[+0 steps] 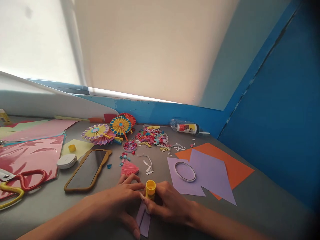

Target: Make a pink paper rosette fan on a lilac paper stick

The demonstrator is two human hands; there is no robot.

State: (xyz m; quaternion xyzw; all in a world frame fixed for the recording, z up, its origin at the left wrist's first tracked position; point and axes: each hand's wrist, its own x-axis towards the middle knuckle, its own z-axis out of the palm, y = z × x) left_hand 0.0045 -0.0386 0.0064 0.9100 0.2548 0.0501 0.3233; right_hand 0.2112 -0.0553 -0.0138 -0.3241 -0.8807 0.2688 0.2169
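while gripping the yellow glue stick (150, 190) in the right hand (171, 201), curling the fingers firmly about it, hollow end up and lower end down at a lilac strip (145, 228). can't tell, behind the fingers, whether pressing glue to paper. spreading the left hand (122, 196) loosely, half open, palm down, with the thumb at the strip's left edge and the fingertips close by the stick; not closed round anything visible. just past those fingers, on the table (113, 176), a pleated pink fan (129, 168), then small petals and white paper bits. farther back, a heap of bright scraps (151, 136) beside pleated wheels, with a yellow and blue wheel (120, 125) propped up near the wall. right of the heap, a glue bottle (187, 128) lying on its side. well to the right of the hands, lilac sheets (210, 170) lying over an orange sheet (236, 165), with a thin ring (188, 181) flat on top. to the left, a phone (87, 171) in a brown case, a white case (67, 161), a yellow cap (72, 148) standing on pale yellow paper, and scissors (23, 182) with red and yellow handles at the edge of view.
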